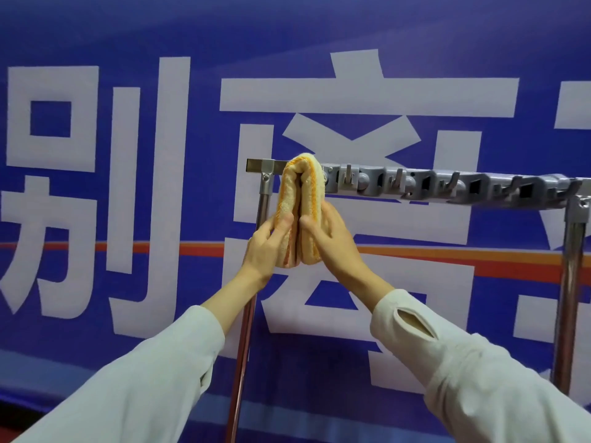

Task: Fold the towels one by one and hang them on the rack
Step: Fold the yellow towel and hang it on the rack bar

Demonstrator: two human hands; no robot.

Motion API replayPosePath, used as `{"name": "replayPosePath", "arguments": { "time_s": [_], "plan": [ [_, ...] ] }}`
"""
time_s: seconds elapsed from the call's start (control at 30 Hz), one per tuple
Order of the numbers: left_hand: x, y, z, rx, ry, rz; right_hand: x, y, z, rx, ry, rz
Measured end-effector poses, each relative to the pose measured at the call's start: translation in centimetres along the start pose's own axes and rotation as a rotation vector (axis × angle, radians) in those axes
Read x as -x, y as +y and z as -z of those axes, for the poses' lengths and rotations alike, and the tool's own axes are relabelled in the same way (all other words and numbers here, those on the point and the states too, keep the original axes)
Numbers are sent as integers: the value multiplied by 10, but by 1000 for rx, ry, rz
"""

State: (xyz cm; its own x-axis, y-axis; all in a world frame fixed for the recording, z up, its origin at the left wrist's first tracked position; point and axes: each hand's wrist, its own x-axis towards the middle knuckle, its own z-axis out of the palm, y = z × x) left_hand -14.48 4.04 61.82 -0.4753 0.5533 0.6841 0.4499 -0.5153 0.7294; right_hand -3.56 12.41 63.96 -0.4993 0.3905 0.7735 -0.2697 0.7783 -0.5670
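Observation:
A folded yellow and cream towel [300, 193] with orange stripes hangs draped over the left end of the rack's top bar [447, 183]. Its two hanging halves come down side by side. My left hand [267, 247] grips the left half from the outside, thumb on the front. My right hand [329, 238] presses on the right half, thumb on the front and fingers behind. Both hands hold the towel below the bar.
The rack is a metal frame with a left post [262, 203] and a right post [572, 282]. Several grey plastic hooks [399, 183] line the top bar to the right of the towel. A blue banner [128, 155] with large white characters fills the background.

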Motion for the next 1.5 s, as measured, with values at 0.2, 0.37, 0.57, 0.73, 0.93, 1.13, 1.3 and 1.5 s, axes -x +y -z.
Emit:
{"name": "replayPosePath", "arguments": {
  "time_s": [0.2, 0.37, 0.57, 0.73, 0.93, 1.13, 1.3, 1.5],
  "plan": [
    [5, 7, -6, -108, 19, 16, -1, 5, -21, 284, 46, -15],
    [4, 9, -7, -135, 39, 29, 6, 7, -21, 250, -2, -117],
    [11, 5, -14, -181, -75, 99, 19, 15, -22, 225, -46, -132],
    [24, 0, -20, -332, -121, 148, 32, 16, -19, 194, -124, -106],
    [31, -8, -15, -437, -260, 226, 47, 21, -16, 256, -227, -193],
    [52, -9, -16, -484, -304, 300, 67, 11, -6, 313, -303, -295],
    [86, 2, -23, -529, -371, 432, 108, -6, 23, 399, -362, -409],
    [140, 25, -53, -581, -454, 553, 190, -28, 69, 442, -391, -566]
  ]
}}
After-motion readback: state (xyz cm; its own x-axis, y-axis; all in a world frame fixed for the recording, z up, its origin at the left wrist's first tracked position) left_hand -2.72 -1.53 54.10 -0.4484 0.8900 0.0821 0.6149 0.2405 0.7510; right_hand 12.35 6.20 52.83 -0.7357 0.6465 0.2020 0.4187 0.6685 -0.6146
